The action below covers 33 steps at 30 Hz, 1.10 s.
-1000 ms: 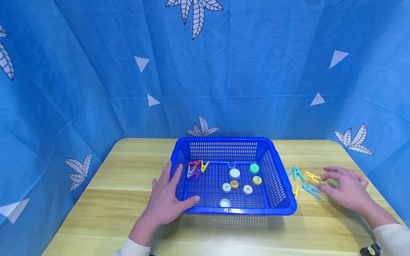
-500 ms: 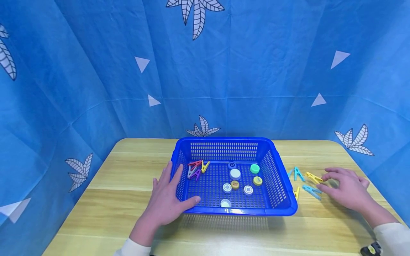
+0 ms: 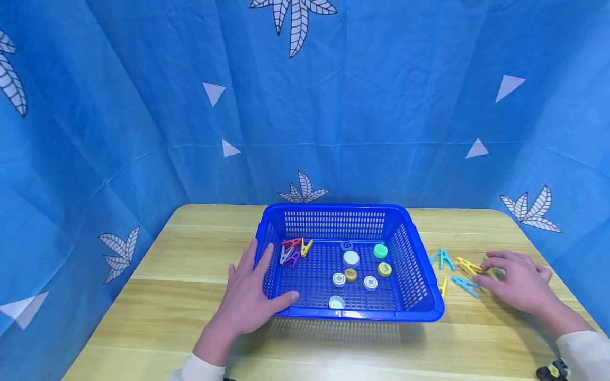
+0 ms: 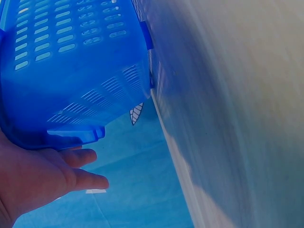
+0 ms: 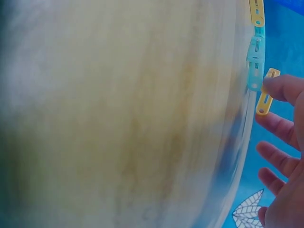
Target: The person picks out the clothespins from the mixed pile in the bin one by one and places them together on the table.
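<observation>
My left hand [image 3: 245, 299] lies with spread fingers on the left rim of a blue basket [image 3: 355, 314], its thumb over the front left corner. The left wrist view shows that hand [image 4: 42, 178] against the rim of the basket [image 4: 71, 71]. Beyond the basket's right side, my right hand [image 3: 517, 280] pinches a yellow clothespin [image 3: 468, 265] between thumb and index finger, low at the table. In the right wrist view the clothespin [image 5: 266, 97] stands between those fingertips, the other fingers of the hand [image 5: 289, 142] loosely bent.
Inside the basket lie red [image 3: 292, 242], yellow [image 3: 306, 247], white and purple clothespins at left, and several bottle caps [image 3: 351, 258] at centre and right. Blue clothespins [image 3: 465, 286] and another yellow one [image 3: 443, 288] lie right of the basket on the wooden table [image 3: 190, 296].
</observation>
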### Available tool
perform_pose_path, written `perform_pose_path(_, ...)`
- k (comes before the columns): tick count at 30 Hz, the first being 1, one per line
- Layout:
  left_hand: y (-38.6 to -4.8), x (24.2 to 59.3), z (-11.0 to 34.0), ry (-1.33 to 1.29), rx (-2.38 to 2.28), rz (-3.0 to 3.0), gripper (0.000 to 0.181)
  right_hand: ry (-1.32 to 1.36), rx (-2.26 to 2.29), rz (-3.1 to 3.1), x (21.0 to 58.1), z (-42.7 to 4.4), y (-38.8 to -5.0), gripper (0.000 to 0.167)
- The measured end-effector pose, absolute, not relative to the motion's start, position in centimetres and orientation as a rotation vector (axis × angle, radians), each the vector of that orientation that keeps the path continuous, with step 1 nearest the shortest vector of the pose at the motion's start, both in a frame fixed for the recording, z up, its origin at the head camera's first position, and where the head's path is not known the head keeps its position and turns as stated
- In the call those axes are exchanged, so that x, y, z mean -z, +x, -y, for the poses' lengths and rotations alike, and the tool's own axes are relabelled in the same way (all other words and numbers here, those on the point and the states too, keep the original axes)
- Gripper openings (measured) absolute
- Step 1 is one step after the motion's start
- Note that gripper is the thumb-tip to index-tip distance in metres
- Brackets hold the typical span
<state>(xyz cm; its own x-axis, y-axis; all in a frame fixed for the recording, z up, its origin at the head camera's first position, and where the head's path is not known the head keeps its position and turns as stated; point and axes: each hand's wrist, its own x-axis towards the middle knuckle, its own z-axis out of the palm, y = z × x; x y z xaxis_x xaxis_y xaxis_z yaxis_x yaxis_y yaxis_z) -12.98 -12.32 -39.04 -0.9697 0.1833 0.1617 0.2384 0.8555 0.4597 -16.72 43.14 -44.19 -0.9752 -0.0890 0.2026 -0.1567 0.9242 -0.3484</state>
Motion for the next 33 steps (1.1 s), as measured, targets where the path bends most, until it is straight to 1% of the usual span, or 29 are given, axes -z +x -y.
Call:
perform_pose_path(14,-12.77,38.83,12.29,-0.322,0.749,2.907,0.111,0.147,-0.528,2.951,43.92,-43.18,-16.59,0.039)
perform_pose_path(22,-12.66,38.88,12.27,-0.32,0.746,2.918,0.113,0.12,-0.513,3.01,43.54,-43.34,-16.63,0.048)
perform_pose_path(33,-12.6,38.82,12.18,-0.313,0.736,2.921,0.109,0.118,-0.509,2.989,43.73,-43.51,-16.61,0.043)
